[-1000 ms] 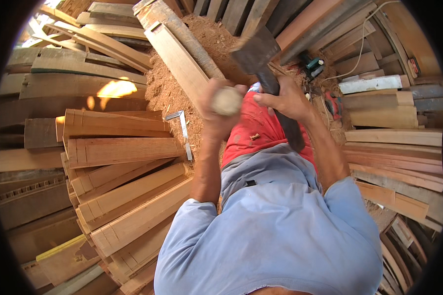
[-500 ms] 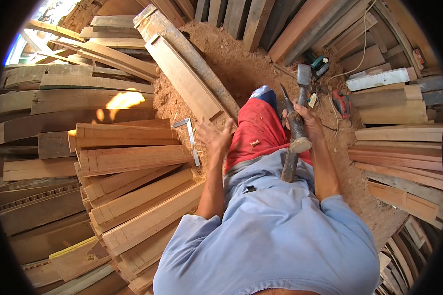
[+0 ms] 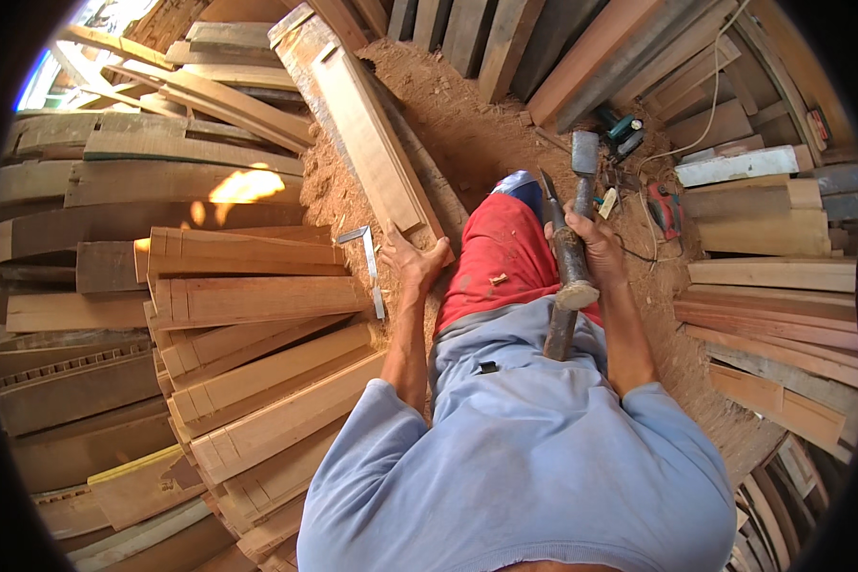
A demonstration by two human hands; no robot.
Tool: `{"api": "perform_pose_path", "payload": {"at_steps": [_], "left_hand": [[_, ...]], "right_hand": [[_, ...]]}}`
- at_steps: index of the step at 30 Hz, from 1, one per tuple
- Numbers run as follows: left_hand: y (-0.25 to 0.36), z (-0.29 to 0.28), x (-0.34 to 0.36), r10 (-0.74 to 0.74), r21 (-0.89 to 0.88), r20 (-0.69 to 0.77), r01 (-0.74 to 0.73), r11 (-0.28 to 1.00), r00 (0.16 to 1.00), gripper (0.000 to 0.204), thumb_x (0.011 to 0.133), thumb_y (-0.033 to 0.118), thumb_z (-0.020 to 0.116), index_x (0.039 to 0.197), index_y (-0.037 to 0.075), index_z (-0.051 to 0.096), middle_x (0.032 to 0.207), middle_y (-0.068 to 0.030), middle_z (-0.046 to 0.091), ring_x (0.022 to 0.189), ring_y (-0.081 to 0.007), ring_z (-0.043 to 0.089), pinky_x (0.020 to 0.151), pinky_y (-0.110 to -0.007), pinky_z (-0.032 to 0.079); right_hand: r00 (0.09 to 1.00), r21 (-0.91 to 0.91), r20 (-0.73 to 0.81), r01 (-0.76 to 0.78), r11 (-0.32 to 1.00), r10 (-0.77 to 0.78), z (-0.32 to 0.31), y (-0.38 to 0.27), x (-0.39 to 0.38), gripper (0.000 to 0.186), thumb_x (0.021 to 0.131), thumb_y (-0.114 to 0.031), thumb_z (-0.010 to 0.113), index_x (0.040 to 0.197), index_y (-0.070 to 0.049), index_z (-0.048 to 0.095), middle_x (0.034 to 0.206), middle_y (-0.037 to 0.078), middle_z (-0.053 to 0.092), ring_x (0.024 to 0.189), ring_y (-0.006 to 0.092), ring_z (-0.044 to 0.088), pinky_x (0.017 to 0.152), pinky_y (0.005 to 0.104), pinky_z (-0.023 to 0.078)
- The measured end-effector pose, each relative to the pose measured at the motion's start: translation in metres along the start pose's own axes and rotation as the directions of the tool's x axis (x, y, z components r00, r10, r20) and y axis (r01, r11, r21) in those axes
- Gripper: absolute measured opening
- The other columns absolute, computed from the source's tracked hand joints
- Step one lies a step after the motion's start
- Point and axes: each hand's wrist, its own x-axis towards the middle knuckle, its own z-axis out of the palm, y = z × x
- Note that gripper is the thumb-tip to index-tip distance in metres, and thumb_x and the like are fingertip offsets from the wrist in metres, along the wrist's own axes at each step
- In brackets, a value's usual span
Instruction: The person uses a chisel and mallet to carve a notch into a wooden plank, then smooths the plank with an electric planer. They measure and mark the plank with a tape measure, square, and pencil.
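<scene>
My left hand (image 3: 413,264) grips the near end of a long pale wooden plank (image 3: 367,143) that runs away from me over the sawdust. My right hand (image 3: 593,250) is closed around two tools together: a hammer (image 3: 582,191) with a grey metal head pointing up and a worn wooden handle, and a dark chisel (image 3: 551,195) beside it. Both tools stand nearly upright above my red-clad knee (image 3: 500,253). A metal try square (image 3: 367,262) lies on the sawdust just left of my left hand.
A stack of notched timber pieces (image 3: 248,353) fills the left side. More boards (image 3: 782,276) are piled on the right. A green power tool (image 3: 624,129) and a red tool (image 3: 663,205) with cables lie on the sawdust floor ahead.
The right hand has lowered the hammer and chisel from in front of me to beside my knee. The left hand has come down from a round handle onto the plank's end.
</scene>
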Motion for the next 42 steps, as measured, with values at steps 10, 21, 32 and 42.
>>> {"api": "perform_pose_path", "payload": {"at_steps": [10, 21, 32, 42], "left_hand": [[-0.063, -0.042, 0.000, 0.190, -0.910, 0.352, 0.288, 0.298, 0.917, 0.110, 0.069, 0.015, 0.081, 0.162, 0.004, 0.024, 0.141, -0.0142, 0.052, 0.122, -0.0251, 0.058, 0.103, -0.037, 0.051], [-0.066, -0.043, 0.003, 0.125, -0.877, 0.295, 0.216, 0.430, 0.947, 0.112, 0.065, 0.032, 0.086, 0.159, 0.002, 0.031, 0.141, -0.0155, 0.052, 0.125, -0.0267, 0.056, 0.105, -0.039, 0.048], [-0.015, -0.032, 0.030, -0.039, -0.182, 0.129, 0.063, 0.981, 0.991, 0.097, 0.079, 0.037, 0.086, 0.153, -0.002, 0.036, 0.140, -0.0310, 0.051, 0.131, -0.0418, 0.048, 0.112, -0.052, 0.035], [0.073, -0.100, -0.031, 0.688, -0.163, -0.017, -0.681, 0.714, 0.725, 0.073, 0.064, 0.009, 0.081, 0.133, 0.007, 0.058, 0.147, -0.0278, 0.046, 0.132, -0.0431, 0.047, 0.111, -0.050, 0.037]], "right_hand": [[0.996, 0.015, 0.065, -0.063, 0.998, 0.062, 0.023, 0.007, 0.004, 0.026, 0.094, -0.030, 0.074, 0.104, -0.011, 0.060, 0.092, 0.010, 0.072, 0.081, 0.0118, 0.065, 0.078, 0.0248, 0.051], [0.991, -0.150, 0.045, -0.116, 0.982, 0.124, 0.056, 0.016, 0.015, 0.034, 0.095, -0.035, 0.072, 0.113, -0.010, 0.056, 0.088, 0.008, 0.068, 0.064, 0.0118, 0.064, 0.058, 0.0231, 0.054], [0.986, -0.246, 0.150, -0.033, 0.969, 0.072, 0.068, 0.010, 0.014, 0.034, 0.091, -0.038, 0.075, 0.097, -0.006, 0.063, 0.085, 0.008, 0.070, 0.069, 0.0110, 0.063, 0.063, 0.0259, 0.053], [0.973, -0.315, 0.181, -0.080, 0.946, 0.143, 0.073, 0.005, 0.010, 0.033, 0.093, -0.036, 0.076, 0.099, -0.006, 0.066, 0.086, 0.002, 0.069, 0.067, 0.0076, 0.061, 0.062, 0.0248, 0.052]]}}
